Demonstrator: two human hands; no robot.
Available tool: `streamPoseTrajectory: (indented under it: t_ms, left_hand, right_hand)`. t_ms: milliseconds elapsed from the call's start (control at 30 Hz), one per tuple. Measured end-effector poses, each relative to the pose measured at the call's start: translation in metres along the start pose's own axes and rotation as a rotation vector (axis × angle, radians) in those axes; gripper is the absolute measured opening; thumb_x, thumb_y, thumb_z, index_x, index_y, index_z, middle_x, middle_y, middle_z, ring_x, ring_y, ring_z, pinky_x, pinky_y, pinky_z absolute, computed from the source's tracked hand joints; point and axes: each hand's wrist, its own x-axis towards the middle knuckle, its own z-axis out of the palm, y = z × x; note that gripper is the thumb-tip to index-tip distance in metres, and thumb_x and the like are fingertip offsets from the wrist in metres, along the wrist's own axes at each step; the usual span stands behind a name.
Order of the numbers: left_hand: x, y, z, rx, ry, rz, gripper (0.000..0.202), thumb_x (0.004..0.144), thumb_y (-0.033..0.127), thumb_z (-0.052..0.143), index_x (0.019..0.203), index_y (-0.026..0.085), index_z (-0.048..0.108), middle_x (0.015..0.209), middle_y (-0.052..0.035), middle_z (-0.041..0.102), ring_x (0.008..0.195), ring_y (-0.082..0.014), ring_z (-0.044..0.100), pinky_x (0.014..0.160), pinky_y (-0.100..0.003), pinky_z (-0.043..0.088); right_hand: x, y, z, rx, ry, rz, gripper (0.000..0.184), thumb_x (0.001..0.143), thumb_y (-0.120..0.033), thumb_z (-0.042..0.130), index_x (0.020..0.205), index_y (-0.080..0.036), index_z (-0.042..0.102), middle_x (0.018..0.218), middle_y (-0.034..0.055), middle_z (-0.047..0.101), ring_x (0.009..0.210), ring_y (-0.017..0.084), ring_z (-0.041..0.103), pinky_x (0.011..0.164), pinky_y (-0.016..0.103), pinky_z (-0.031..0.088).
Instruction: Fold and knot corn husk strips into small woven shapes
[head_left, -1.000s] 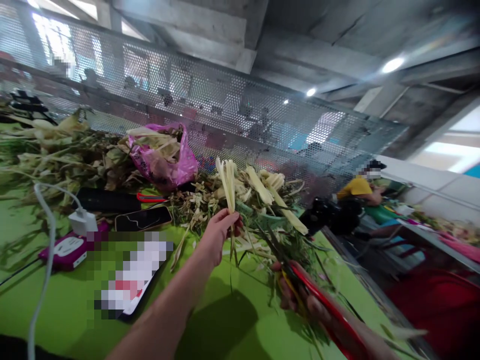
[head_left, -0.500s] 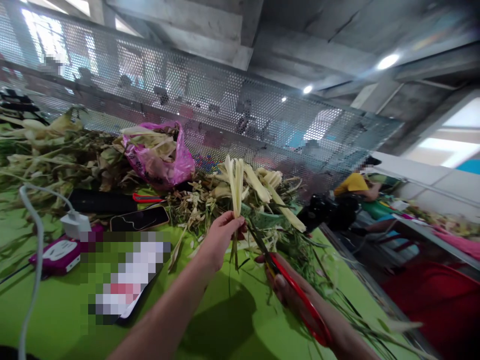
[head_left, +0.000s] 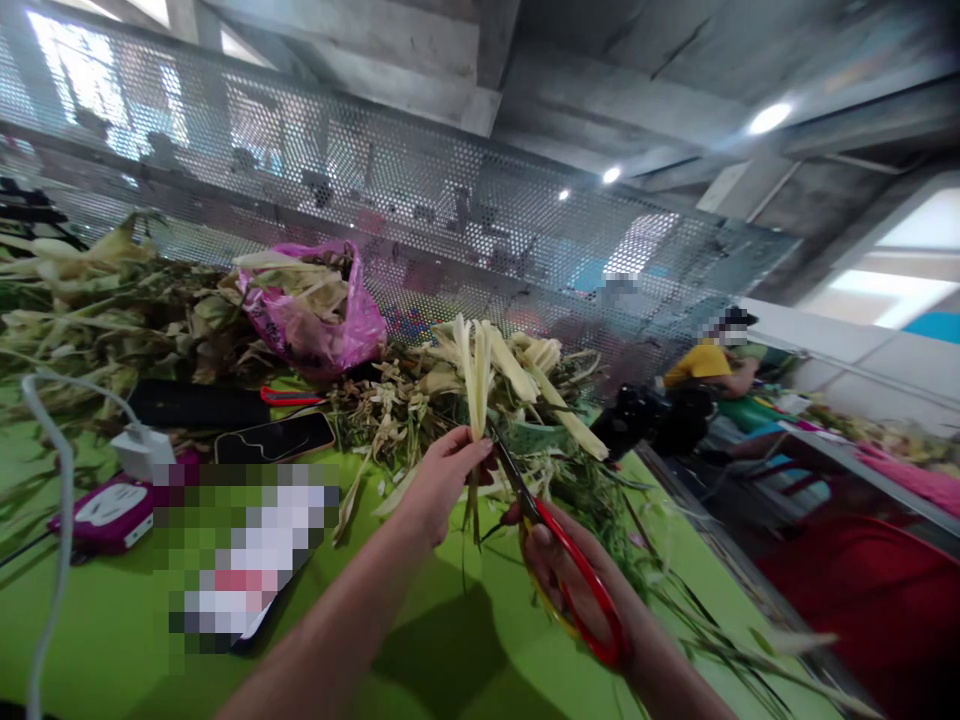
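Note:
Between the thumb and fingers of my left hand (head_left: 455, 470) is a bundle of pale corn husk strips (head_left: 474, 375), upright, with darker thin ends hanging below the grip. My right hand (head_left: 562, 565) is wrapped around red-handled scissors (head_left: 596, 590). Their dark blades point up and left, with the tips close beside the bundle near my left fingers; I cannot tell whether they touch it. Behind the bundle, more pale husk pieces (head_left: 566, 405) lie over a light green basket (head_left: 536, 438).
Dried husks (head_left: 150, 310) are heaped at the back left beside a pink plastic bag (head_left: 322, 320). A phone (head_left: 275, 438), a purple power strip (head_left: 112, 512) and a white cable (head_left: 64, 480) lie left. A perforated metal screen (head_left: 420, 215) stands behind; a person in yellow (head_left: 697, 365) sits right.
My right hand has turned the scissors, bringing the blades up closer to the husk bundle. My left hand keeps its pinch nearly in place. The view has shifted slightly.

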Motion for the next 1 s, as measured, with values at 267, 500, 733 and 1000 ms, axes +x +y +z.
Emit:
streamPoseTrajectory:
  t_ms: [267, 500, 733, 1000]
  left_hand:
    - [0.002, 0.009, -0.004, -0.016, 0.005, 0.068, 0.02, 0.077, 0.033, 0.064, 0.077, 0.013, 0.061, 0.065, 0.0006, 0.054, 0.058, -0.0078, 0.048, 0.057, -0.02, 0.037]
    - [0.001, 0.007, -0.002, 0.026, -0.06, 0.087, 0.027, 0.079, 0.04, 0.062, 0.08, 0.014, 0.058, 0.059, 0.0031, 0.049, 0.053, -0.0067, 0.043, 0.053, -0.019, 0.033]
    - [0.003, -0.005, 0.006, 0.219, -0.08, 0.077, 0.03, 0.076, 0.044, 0.062, 0.081, 0.017, 0.053, 0.058, 0.0063, 0.042, 0.051, -0.0077, 0.037, 0.05, -0.021, 0.032]
    - [-0.004, -0.026, 0.008, 0.888, -0.002, 0.305, 0.019, 0.082, 0.033, 0.052, 0.07, 0.019, 0.049, 0.061, 0.0044, 0.04, 0.057, -0.01, 0.033, 0.055, -0.023, 0.024]
  right_hand:
    - [0.012, 0.004, -0.022, -0.389, 0.044, -0.056, 0.042, 0.081, -0.056, 0.054, 0.105, -0.022, 0.061, 0.059, -0.0014, 0.053, 0.048, 0.015, 0.049, 0.044, 0.024, 0.037]
    - [0.038, 0.015, -0.032, -1.097, 0.028, -0.225, 0.052, 0.077, -0.021, 0.053, 0.129, -0.022, 0.054, 0.113, 0.0112, 0.065, 0.1, 0.029, 0.062, 0.085, 0.036, 0.045]
    - [0.05, -0.033, -0.037, -0.582, 0.144, -0.414, 0.028, 0.086, -0.038, 0.054, 0.106, -0.022, 0.067, 0.106, 0.0068, 0.069, 0.098, 0.024, 0.063, 0.088, 0.034, 0.046]
    - [0.061, -0.048, -0.027, -0.056, 0.308, -0.533, 0.027, 0.075, -0.041, 0.072, 0.089, -0.02, 0.064, 0.073, 0.0, 0.062, 0.066, 0.016, 0.055, 0.063, 0.026, 0.046]
